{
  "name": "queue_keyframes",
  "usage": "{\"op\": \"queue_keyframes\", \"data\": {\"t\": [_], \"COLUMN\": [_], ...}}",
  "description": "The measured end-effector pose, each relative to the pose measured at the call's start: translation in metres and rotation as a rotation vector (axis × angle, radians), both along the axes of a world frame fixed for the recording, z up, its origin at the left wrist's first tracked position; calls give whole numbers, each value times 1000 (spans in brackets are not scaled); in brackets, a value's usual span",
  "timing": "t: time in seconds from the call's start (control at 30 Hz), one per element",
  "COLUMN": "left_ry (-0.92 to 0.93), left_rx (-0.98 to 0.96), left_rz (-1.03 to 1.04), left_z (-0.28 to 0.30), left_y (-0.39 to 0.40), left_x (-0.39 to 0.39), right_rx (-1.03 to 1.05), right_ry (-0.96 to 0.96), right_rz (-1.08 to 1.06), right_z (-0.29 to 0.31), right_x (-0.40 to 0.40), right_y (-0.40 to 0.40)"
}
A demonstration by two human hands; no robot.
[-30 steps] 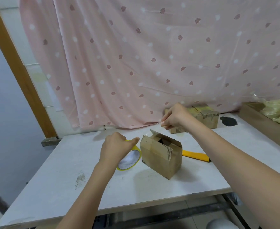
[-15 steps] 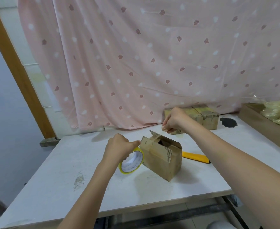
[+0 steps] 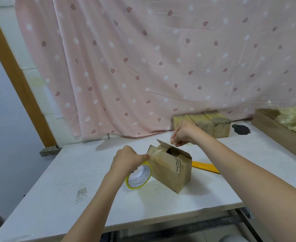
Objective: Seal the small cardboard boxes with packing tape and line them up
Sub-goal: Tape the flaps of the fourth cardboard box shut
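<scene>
Toward the front-middle of the table (image 3: pixel 56 198), left hand (image 3: pixel 126 159) grips the yellow tape roll (image 3: pixel 139 177), fingers curled over its top, thumb out against the near upper edge of the open box (image 3: pixel 170 166). Roll stands on edge, touching the table and just beside the box's left face. Box sits mid-table, tilted, top flaps not closed, dark gap showing. A clear tape strip (image 3: pixel 156 151) looks stretched from the roll across the box top toward the right hand (image 3: pixel 183 134), which pinches something small just behind and above the far flap; probably the tape end, too thin to confirm. Risks, as I judge them: flaps are up, so tape laid now would bridge the gap and seal crooked; slack tape could fold onto itself; the light box could tip or slide under pull, as only a thumb steadies it. Yellow-handled tool (image 3: pixel 205 167) lies just right of the box. Sealed boxes (image 3: pixel 212 124) sit in a row at the back edge against the pink curtain (image 3: pixel 161 58). Wooden tray (image 3: pixel 276 126) with plastic wrap at the far-right corner.
</scene>
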State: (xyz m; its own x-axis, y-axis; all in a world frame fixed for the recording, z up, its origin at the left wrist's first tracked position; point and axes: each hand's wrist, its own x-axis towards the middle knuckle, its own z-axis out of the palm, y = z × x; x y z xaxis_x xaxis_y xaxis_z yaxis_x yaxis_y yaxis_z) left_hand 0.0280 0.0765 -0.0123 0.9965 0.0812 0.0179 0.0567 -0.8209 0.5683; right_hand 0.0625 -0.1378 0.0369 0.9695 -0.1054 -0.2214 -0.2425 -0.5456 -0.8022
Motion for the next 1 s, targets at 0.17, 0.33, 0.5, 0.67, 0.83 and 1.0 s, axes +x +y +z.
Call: {"op": "queue_keyframes", "data": {"t": [0.17, 0.33, 0.5, 0.67, 0.83, 1.0], "left_ry": [10, 40, 43, 39, 50, 61], "left_rx": [-6, 7, 11, 49, 7, 2], "left_rz": [-4, 1, 3, 2, 19, -9], "left_z": [-6, -12, -15, -11, -11, -15], "left_y": [-4, -2, -2, -1, 7, 8], "left_x": [2, 0, -1, -2, -3, -9], "right_rx": [7, 26, -75, -287, -388, -419], "right_ry": [-6, -65, -92, -182, -303, -361], "right_rz": [14, -33, -38, -36, -26, -18], "right_z": [-8, -15, -17, -21, -32, -41], "right_x": [-1, -4, -2, -7, -11, -12], "right_y": [0, 3, 8, 16, 21, 22]}}
